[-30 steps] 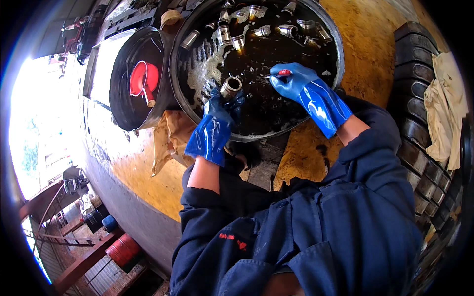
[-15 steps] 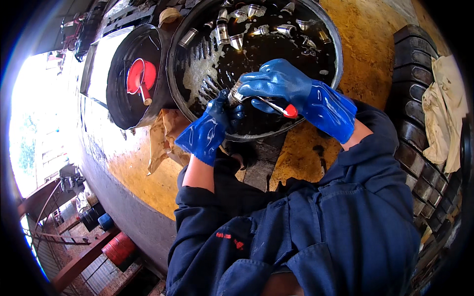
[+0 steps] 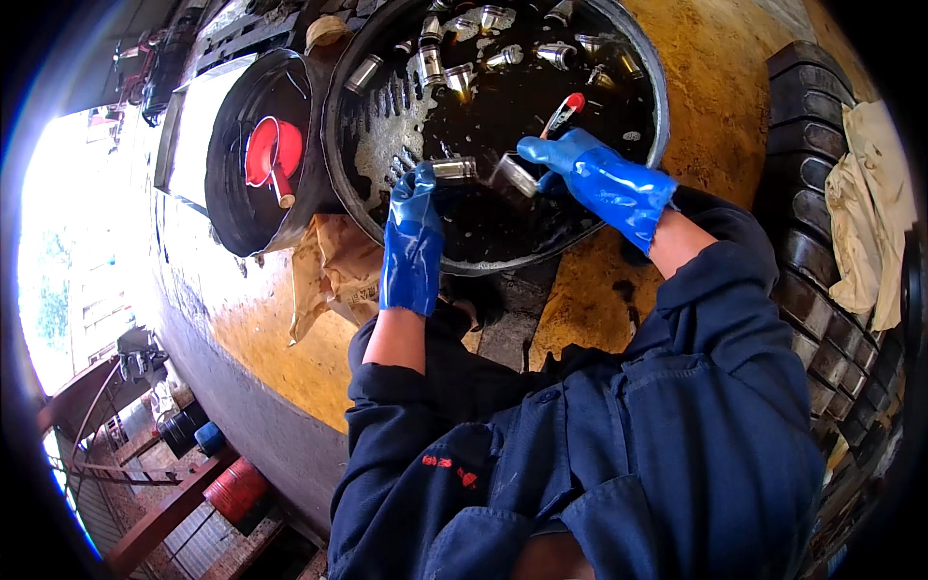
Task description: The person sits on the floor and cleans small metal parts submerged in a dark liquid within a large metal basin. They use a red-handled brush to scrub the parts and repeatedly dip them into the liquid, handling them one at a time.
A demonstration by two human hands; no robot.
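Just right of the left hand point(image 3: 416, 200), a metal tube point(image 3: 452, 168) points at the brush point(image 3: 520, 176).
The left hand is closed on the tube's near end; the right hand point(image 3: 572, 158) is wrapped round the brush, its blurred head just beside the far end, contact unclear. Below both lies the basin point(image 3: 660, 106). Brushing seems in hand; another stroke calls for a steady tube.

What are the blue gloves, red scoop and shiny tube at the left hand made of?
Gloves: rubbery or plastic coating, going by the glossy highlights. Red scoop: probably plastic; it looks smooth and brightly coloured. Tube at the left hand: most likely metal, silvery with bright reflections.
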